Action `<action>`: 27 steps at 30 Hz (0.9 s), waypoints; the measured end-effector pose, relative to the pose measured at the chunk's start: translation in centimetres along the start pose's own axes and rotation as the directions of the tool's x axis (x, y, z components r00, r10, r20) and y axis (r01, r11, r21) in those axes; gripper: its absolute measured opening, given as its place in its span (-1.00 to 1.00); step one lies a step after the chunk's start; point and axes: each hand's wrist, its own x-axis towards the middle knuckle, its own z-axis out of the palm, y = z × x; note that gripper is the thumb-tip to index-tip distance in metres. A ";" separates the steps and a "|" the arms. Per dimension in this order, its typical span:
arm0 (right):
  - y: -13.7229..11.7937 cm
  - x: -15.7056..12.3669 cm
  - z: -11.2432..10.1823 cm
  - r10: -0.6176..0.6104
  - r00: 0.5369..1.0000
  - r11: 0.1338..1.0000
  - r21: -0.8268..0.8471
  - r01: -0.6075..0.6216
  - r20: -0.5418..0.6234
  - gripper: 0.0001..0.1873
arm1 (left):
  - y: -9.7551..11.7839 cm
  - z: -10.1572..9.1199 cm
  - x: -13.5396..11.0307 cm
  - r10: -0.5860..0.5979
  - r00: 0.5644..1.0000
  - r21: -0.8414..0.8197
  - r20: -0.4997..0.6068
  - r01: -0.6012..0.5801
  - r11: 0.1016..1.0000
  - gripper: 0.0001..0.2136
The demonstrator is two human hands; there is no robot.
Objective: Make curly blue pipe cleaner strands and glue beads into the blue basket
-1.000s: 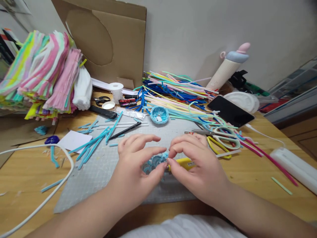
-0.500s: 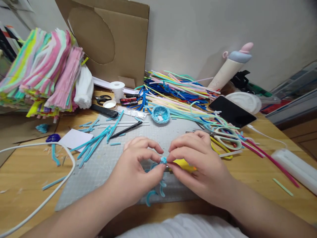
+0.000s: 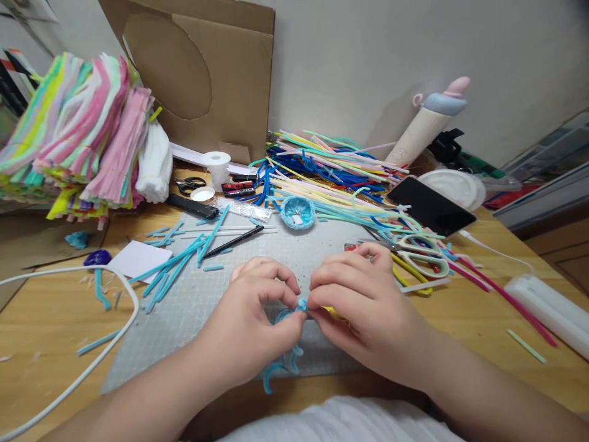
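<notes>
Both hands meet above the grey cutting mat (image 3: 151, 344). Thumb and fingertips of my left hand (image 3: 257, 307) pinch a small fuzzy blue pipe cleaner piece (image 3: 302, 304). My right hand (image 3: 363, 301) closes its thumb and index finger on the same piece from the other side. Curled blue pipe cleaner ends (image 3: 275, 368) dangle below the left thumb. Something yellow (image 3: 334, 312) shows under the right fingers, mostly hidden; its kind is unclear. Farther back on the mat sits a fuzzy blue bowl-shaped piece (image 3: 297, 213) with a small white bit inside.
Cut blue pipe cleaners (image 3: 177, 270) and a black pen (image 3: 234, 241) lie left of the hands. White-handled scissors (image 3: 421, 255) and a dark phone (image 3: 432, 207) are on the right. Many colored pipe cleaners (image 3: 331, 178) pile up behind. A white cable (image 3: 131, 307) loops at the left.
The right fingers have closed in farther over the blue piece, covering more of the yellow thing. The dangling curled ends have swung slightly left and down.
</notes>
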 end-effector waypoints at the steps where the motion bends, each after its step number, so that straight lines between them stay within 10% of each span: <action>1: 0.0 0.0 0.0 -0.011 1.000 1.000 -0.012 0.011 0.001 -0.89 | 0.0 0.0 0.0 -0.003 1.000 -0.009 0.005 0.003 1.000 -0.89; 27: -0.6 -0.1 0.7 -0.039 0.971 0.994 -0.106 0.014 -0.237 -0.89 | 0.3 0.2 -0.2 -0.039 0.999 -0.188 -0.030 0.032 0.982 -0.89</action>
